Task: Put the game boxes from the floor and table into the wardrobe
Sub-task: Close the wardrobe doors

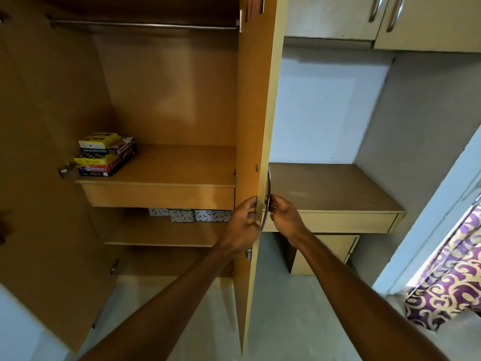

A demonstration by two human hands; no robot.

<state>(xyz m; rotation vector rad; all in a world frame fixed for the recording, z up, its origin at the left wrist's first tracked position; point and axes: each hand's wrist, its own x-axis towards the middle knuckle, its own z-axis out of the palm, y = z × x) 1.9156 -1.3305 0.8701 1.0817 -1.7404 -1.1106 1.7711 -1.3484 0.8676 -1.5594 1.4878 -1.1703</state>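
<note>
Gripping the open wardrobe door (256, 113) from both sides, the person holds it edge-on. Left hand (246, 220) lies on the inner face, fingers curled round the front edge. Right hand (285, 217) has its fingers closed round the metal handle (268, 194) on the outer face. Beyond, game boxes (105, 155) sit stacked at the left end of the wardrobe shelf (177, 165), above a drawer (158, 195). Patterned boxes (192, 214) line the shelf below. Hanging rail (143, 24) runs across the top.

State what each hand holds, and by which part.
Both hold the open wardrobe door: the right hand grips its metal handle low down, and the left hand grips the door's edge at the same height.
</note>
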